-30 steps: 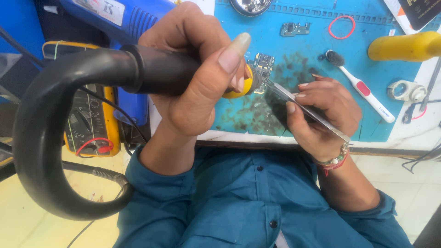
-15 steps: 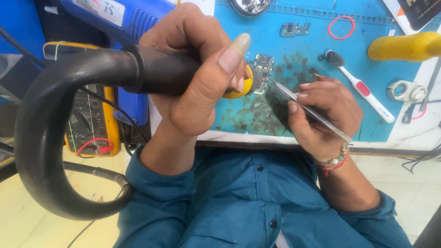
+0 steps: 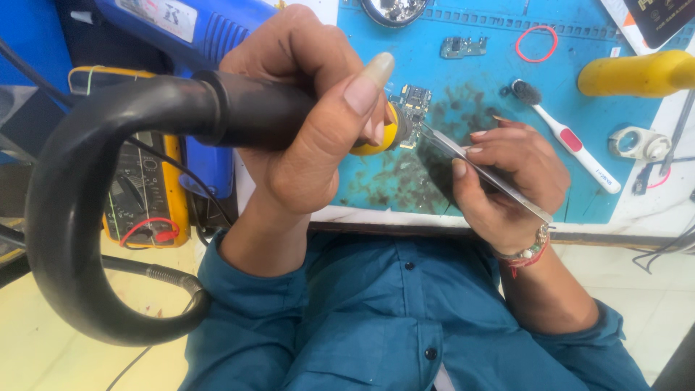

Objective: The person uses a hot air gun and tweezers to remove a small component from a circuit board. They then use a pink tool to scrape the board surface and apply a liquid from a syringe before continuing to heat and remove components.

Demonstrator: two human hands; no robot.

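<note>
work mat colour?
Blue-teal work mat, smudged with dark residue near the small circuit board; head view.

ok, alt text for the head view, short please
Seen from above, the left hand grips a black hot-air tool with a yellow collar, its tip at a small circuit board on a stained blue mat, while the right hand holds metal tweezers to the board. A toothbrush and a red rubber band lie on the mat.

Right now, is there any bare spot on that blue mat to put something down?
Some: between the red rubber band, toothbrush and yellow handle. Crowded around the circuit board, where left hand and right hand work.
</note>
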